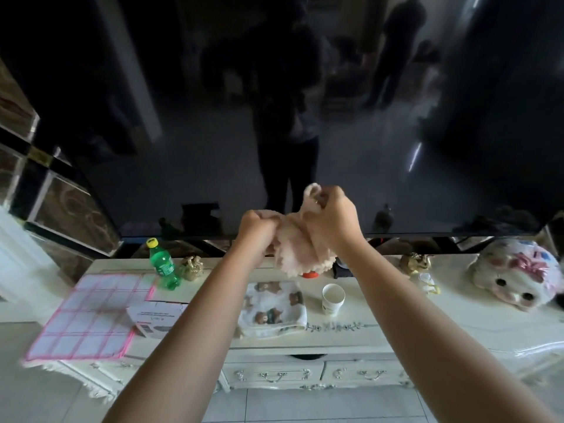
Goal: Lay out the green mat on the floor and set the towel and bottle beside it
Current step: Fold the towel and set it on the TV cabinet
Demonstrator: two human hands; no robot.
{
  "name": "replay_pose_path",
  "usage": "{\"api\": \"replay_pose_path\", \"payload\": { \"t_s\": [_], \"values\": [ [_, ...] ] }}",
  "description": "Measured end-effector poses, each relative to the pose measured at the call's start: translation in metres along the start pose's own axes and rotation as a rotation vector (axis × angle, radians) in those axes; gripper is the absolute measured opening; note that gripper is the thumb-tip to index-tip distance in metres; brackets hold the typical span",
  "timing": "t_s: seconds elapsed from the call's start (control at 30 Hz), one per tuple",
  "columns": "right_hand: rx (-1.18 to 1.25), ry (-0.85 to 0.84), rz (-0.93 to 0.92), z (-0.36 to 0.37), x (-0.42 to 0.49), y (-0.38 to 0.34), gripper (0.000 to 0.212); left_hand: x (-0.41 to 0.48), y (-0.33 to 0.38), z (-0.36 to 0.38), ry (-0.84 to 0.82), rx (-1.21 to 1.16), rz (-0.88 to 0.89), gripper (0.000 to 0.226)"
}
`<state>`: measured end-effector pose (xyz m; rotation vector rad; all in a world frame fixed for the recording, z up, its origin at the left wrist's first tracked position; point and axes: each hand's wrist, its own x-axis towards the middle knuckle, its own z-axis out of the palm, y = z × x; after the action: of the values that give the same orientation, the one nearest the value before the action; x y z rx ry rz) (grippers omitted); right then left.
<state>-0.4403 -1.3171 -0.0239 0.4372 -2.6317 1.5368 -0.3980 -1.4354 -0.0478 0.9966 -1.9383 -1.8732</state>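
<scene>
While both hands were raised in front of the dark television screen (305, 102), the left hand (255, 232) and the right hand (331, 219) were each closed on an upper edge of the pale pink towel (300, 250), which hung bunched between them above the back edge of the desk (381, 328). It looked like the towel was being gathered or shaken out before being carried off. To do that well, the grip wanted to stay at the corners so the cloth would fall flat, and the hanging hem needed to clear the small red item just under it and the paper cup (333, 299) near the middle of the desk, which would tip easily.

Toward the left back edge of the desk stood the green bottle (161, 264) with its yellow cap, upright and untouched, beside a small gold ornament (191, 267). A folded bear-print cloth (271, 309) lay near the front edge, below the hands. No green mat could be seen anywhere in view, and only a strip of tiled floor (290, 404) showed in front of the desk, so the mat step could not be judged.
</scene>
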Motion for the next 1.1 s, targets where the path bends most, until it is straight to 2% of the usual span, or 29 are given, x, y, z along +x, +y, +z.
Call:
{"api": "replay_pose_path", "payload": {
  "t_s": [0.1,0.17,0.4,0.53,0.63,0.73,0.8,0.87,0.9,1.0,1.1],
  "values": [
    [-0.06,-0.056,-0.081,0.006,-0.011,-0.001,0.029,-0.009,-0.002,0.012,-0.07,0.01,-0.036,0.022],
    [-0.125,-0.097,-0.124,0.009,-0.017,0.002,0.015,-0.013,-0.005,0.016,-0.099,-0.012,-0.047,0.016],
    [-0.22,-0.134,-0.164,0.006,-0.026,0.008,0.029,-0.011,-0.004,0.021,-0.053,-0.151,-0.214,0.023],
    [-0.283,-0.035,-0.201,-0.005,-0.019,0.012,0.026,-0.016,-0.006,0.02,-0.02,-0.131,-0.123,0.02],
    [-0.355,-0.14,-0.223,-0.001,-0.021,0.012,0.028,-0.021,0.0,0.023,-0.051,-0.167,-0.092,0.022],
    [-0.158,-0.328,-0.14,0.001,-0.022,0.017,0.024,-0.022,0.003,0.027,-0.094,-0.137,-0.062,0.034],
    [0.118,-0.43,-0.023,-0.008,-0.018,0.021,0.021,-0.021,-0.001,0.025,-0.069,-0.079,-0.024,0.023],
    [0.342,-0.401,0.104,-0.018,-0.011,0.028,0.023,-0.018,-0.004,0.024,-0.046,-0.046,-0.028,0.009],
    [0.382,-0.333,0.138,-0.021,-0.008,0.032,0.023,-0.017,-0.005,0.023,-0.052,-0.061,-0.033,0.005],
    [0.22,-0.149,0.117,-0.021,0.003,0.045,0.021,-0.018,-0.003,0.025,-0.089,-0.163,-0.014,0.003],
    [0.323,-0.274,0.225,-0.019,0.008,0.058,0.042,-0.019,0.0,0.027,-0.099,-0.215,-0.014,0.01]
  ]
}}
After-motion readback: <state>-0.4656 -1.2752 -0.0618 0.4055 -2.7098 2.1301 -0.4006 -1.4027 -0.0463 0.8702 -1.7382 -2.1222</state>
